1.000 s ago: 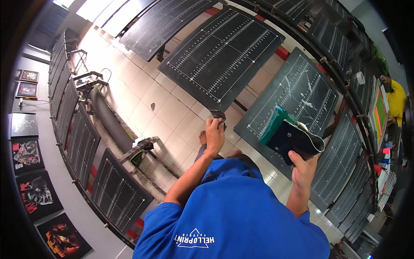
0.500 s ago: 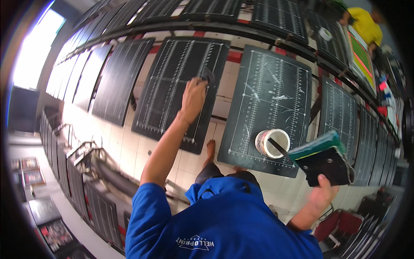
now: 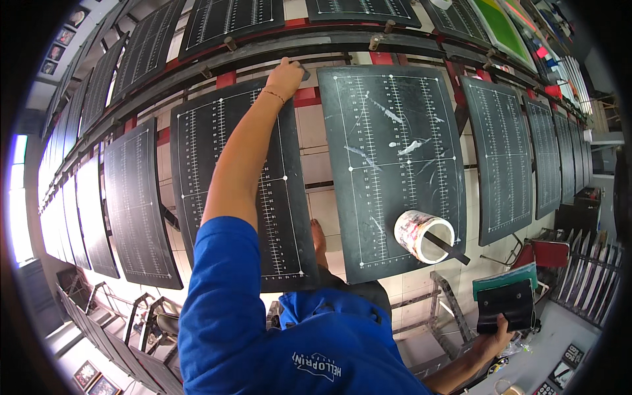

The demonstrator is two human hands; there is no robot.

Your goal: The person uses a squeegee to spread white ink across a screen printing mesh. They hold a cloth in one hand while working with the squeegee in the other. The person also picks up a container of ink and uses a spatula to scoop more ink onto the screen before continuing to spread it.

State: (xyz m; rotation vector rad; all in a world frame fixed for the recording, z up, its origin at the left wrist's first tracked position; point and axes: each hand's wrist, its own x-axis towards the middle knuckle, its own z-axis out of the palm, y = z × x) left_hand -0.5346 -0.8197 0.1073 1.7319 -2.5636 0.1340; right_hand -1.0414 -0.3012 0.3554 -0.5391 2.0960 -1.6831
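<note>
My left hand (image 3: 284, 80) reaches over the top right corner of a dark printing board (image 3: 227, 148). Its fingers close on a small dark grey piece (image 3: 303, 72), mostly hidden, so its kind is unclear. Low on the right, my right hand (image 3: 495, 341) grips what looks like a squeegee (image 3: 505, 306), black with two round studs and a green edge. Between the hands lies a second board (image 3: 368, 217), marked with white rulers and pale smears. On its near right part stands a white tub (image 3: 409, 232) stained with colour, and a dark flat stick (image 3: 446, 248) leans out of it.
A long metal rail (image 3: 316, 45) runs behind the boards, with another row of boards (image 3: 230, 20) beyond it. More boards (image 3: 498, 158) stand to the right. A red chair (image 3: 541, 253) and a rack (image 3: 586, 276) are at the lower right. A green-faced frame (image 3: 503, 29) lies far right.
My left hand has moved from over the left board to its far right corner, still with the dark piece. My right hand has drawn the squeegee down, away from the tub. The view has shifted.
</note>
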